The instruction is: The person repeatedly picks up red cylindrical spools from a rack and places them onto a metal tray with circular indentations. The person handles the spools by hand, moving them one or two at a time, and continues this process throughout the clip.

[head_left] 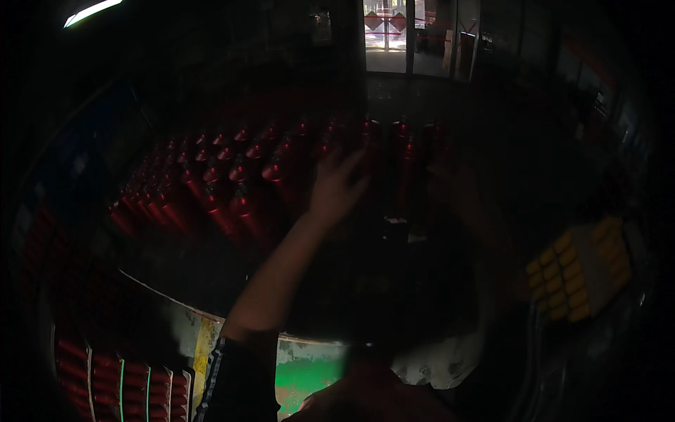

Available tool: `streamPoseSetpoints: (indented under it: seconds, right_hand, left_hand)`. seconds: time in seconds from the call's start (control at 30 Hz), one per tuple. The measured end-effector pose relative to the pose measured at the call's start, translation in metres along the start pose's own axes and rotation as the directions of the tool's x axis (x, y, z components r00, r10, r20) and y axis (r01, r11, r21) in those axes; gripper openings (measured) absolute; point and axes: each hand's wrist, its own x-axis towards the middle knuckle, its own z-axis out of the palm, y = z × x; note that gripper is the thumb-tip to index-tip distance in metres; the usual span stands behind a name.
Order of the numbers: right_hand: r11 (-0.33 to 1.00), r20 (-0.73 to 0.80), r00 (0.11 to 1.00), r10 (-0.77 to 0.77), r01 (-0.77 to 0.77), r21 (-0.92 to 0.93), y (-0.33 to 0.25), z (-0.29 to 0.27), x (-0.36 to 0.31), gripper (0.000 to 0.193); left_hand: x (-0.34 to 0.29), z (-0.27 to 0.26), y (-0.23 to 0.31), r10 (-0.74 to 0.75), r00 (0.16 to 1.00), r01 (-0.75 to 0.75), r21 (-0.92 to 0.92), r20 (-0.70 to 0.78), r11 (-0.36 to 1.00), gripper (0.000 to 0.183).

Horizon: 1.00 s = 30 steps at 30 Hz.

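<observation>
My left hand reaches over the dark table, its fingers spread. Its fingertips are close to a red metal cylinder with a narrow neck; whether they touch it I cannot tell. My right hand is very dim, near another red cylinder at the right end of the group; its fingers are lost in shadow. Between the hands stands an upright red cylinder. Many more, shaped like fire extinguisher bodies, stand in close rows to the left.
Stacked red cylinders lie in a rack below at the lower left. Yellow rounded items sit in rows at the right. The table's pale edge curves in front of me. A bright glass door is at the back.
</observation>
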Motion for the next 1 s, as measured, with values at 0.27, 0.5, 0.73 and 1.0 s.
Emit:
streamPoseSetpoints:
  seconds: [0.27,0.5,0.73,1.0]
  right_hand:
    - [0.976,-0.248,0.968,-0.027,-0.028,-0.214,-0.004,0.003,-0.001,0.047]
    - [0.978,-0.378,0.918,-0.119,0.044,-0.202,-0.024,-0.002,-0.023,0.053]
    - [0.997,-0.473,0.879,-0.054,0.074,0.023,-0.064,-0.001,-0.098,0.045]
    - [0.254,-0.133,0.986,0.105,0.102,0.962,-0.335,0.122,-0.191,0.048]
  left_hand:
    - [0.059,0.080,-0.010,0.018,1.000,-0.020,0.096,0.019,0.995,0.060]
    - [0.005,0.025,0.001,0.076,0.993,-0.078,-0.019,-0.091,0.997,0.050]
    - [-0.175,-0.156,-0.007,-0.177,0.936,0.026,-0.440,-0.305,0.898,0.063]
    - [-0.491,-0.423,0.036,-0.739,0.283,0.018,-0.767,-0.611,0.641,0.073]
